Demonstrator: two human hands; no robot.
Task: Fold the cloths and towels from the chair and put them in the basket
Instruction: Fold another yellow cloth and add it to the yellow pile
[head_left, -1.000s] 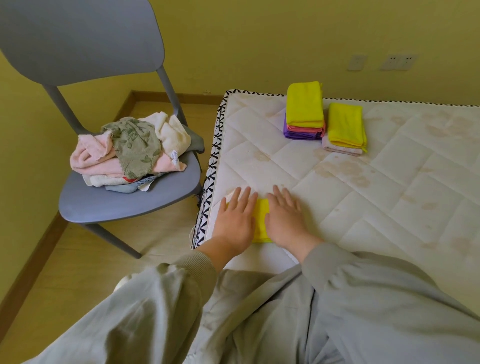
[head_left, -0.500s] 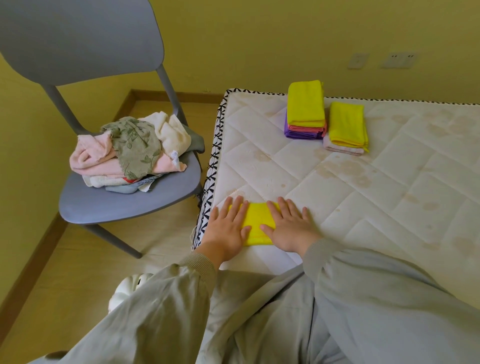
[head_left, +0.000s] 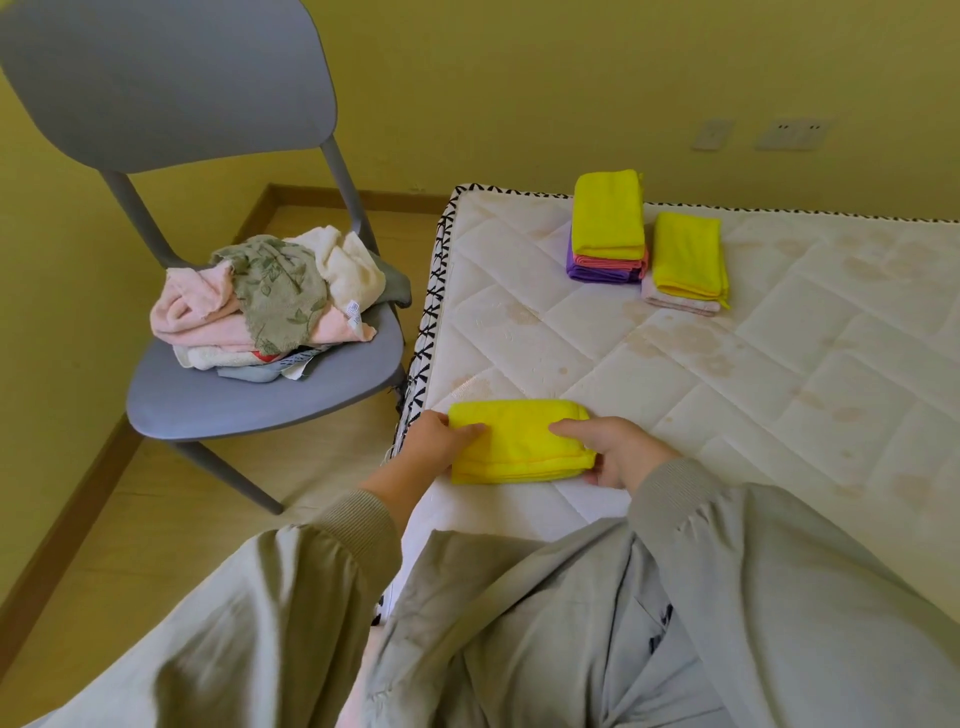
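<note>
A folded yellow cloth (head_left: 519, 441) lies at the near left corner of the white mattress (head_left: 675, 374). My left hand (head_left: 434, 449) grips its left end, thumb on top. My right hand (head_left: 618, 452) grips its right end, thumb on top and fingers beneath. On the grey chair (head_left: 249, 395) to the left sits a loose pile of unfolded towels (head_left: 265, 301), pink, cream and green leaf-patterned. No basket is in view.
Two stacks of folded cloths stand at the mattress's far edge: a yellow, pink and purple stack (head_left: 608, 228) and a yellow one on a pale pink one (head_left: 685, 265). A yellow wall runs behind. Wooden floor lies between chair and mattress.
My hands lay flat on top of the yellow cloth, pressing it; now they have slid apart to its two ends and taken hold of them. More of the cloth shows.
</note>
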